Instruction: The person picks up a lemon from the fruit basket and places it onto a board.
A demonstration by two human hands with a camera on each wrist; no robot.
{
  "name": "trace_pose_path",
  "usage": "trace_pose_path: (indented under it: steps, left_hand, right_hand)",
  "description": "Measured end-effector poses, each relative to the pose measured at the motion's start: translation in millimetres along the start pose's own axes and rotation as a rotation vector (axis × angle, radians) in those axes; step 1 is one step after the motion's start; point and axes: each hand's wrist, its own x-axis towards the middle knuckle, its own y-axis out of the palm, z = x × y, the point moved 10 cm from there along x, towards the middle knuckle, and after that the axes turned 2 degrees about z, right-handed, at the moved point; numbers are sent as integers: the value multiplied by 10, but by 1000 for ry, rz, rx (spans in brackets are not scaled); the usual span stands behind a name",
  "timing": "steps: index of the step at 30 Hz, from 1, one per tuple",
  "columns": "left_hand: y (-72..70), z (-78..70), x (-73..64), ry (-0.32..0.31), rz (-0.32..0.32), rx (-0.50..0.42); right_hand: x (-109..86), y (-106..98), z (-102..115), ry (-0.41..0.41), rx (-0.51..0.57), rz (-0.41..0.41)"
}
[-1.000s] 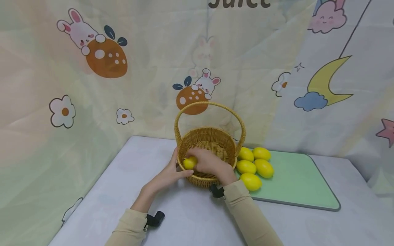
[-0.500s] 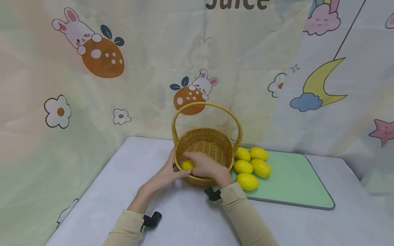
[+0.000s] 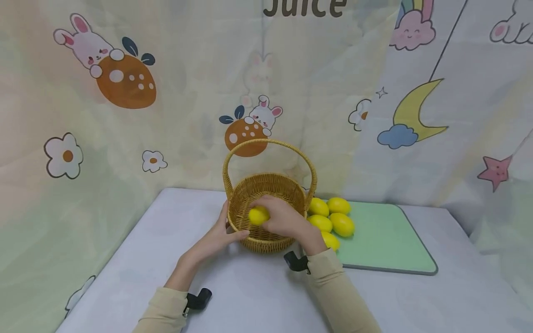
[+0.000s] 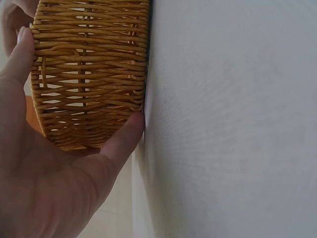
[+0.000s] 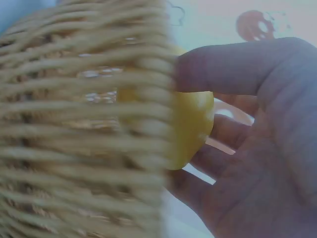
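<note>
In the head view a round wicker basket (image 3: 266,246) with a tall arched handle stands upright on the table. My left hand (image 3: 213,237) grips its left side, thumb at the front rim; the left wrist view shows thumb and finger spread across the woven wall (image 4: 89,74). A yellow lemon (image 3: 258,215) is pinched between the thumb and fingers of my right hand (image 3: 284,220), over the basket's inside. From the right wrist, the basket wall partly covers that lemon (image 5: 190,129), and the thumb lies across its upper side.
Several more lemons (image 3: 342,225) lie together on a green cutting board (image 3: 387,240) right of the basket. The white table (image 3: 245,296) runs back to a printed cloth backdrop (image 3: 187,92) close behind the basket.
The right hand has lifted the lemon from the basket's front left, moving it up and toward the basket's middle. The left hand keeps its grip. The head view has turned slightly right.
</note>
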Motion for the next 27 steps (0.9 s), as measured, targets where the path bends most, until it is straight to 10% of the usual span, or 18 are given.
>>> trace_pose_path:
  steps: [27]
  left_hand:
    - [5,25,25,-9,-5,-1]
  right_hand:
    - [-733,-692,-416,110,86,-89]
